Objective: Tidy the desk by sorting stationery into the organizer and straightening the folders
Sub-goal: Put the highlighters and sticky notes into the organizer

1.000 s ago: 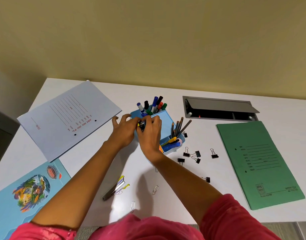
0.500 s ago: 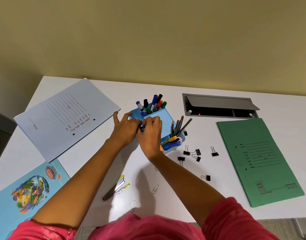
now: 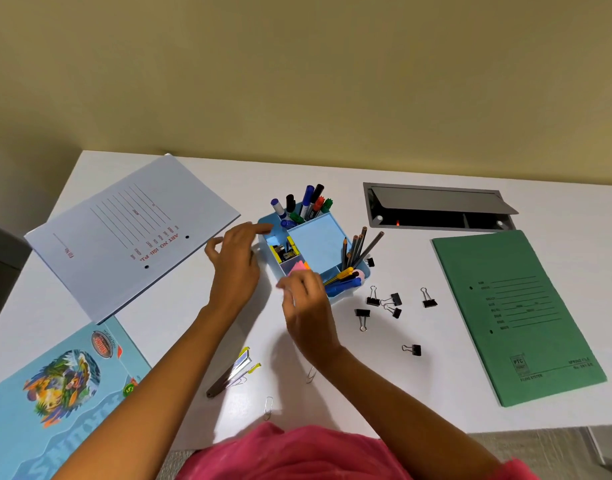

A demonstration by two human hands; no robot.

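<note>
A light blue desk organizer [image 3: 318, 244] stands mid-desk with markers [image 3: 306, 204] at its back, pencils [image 3: 358, 249] at its right and binder clips in a small left compartment [image 3: 282, 251]. My left hand [image 3: 235, 265] hovers just left of it, fingers spread, holding nothing. My right hand [image 3: 306, 306] is at the organizer's near edge by the pink sticky notes [image 3: 297, 266], fingers loosely curled; no object shows in it. Several black binder clips [image 3: 384, 301] lie loose to the right. Folders lie about: white [image 3: 131, 233], green [image 3: 516, 313], and picture-printed blue [image 3: 55, 393].
A metal clip strip with yellow tabs [image 3: 233, 372] and paper clips [image 3: 268, 407] lie near the desk's front edge. An open grey cable hatch [image 3: 436, 209] is set into the desk at the back right. A beige wall rises behind.
Both hands were pressed together over the organizer's left compartment. They have now pulled apart and drawn back, uncovering binder clips in that compartment.
</note>
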